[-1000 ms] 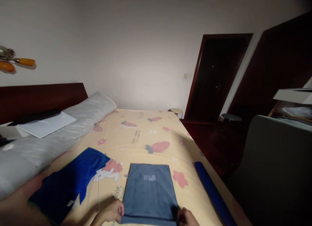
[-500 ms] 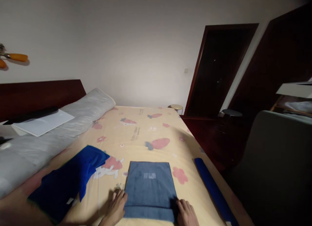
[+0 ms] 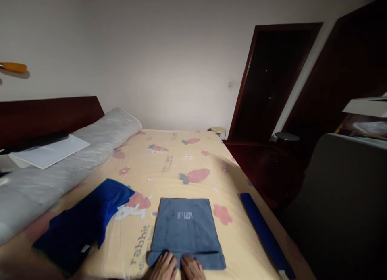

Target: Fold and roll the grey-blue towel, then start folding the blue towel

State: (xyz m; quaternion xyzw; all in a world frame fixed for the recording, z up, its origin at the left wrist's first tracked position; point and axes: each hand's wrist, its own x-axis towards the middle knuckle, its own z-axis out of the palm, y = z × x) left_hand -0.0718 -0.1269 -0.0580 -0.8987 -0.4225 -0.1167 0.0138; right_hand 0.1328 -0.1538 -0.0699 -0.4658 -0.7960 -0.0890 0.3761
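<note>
On the patterned bed (image 3: 169, 179), we see crumpled blue cloth (image 3: 81, 221) at eight o'clock, our grey-blue cloth (image 3: 186, 233) at six, near edge folded, and a blue roll (image 3: 266, 235) at five. Our left hand (image 3: 165, 267) and right hand (image 3: 192, 268) lay fingers on the fold; whether they pinch it, we cannot tell.

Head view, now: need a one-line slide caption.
Both hands on the folded near edge of a gray-blue cloth, between crumpled blue fabric and a blue roll on a carrot-print sheet.
</note>
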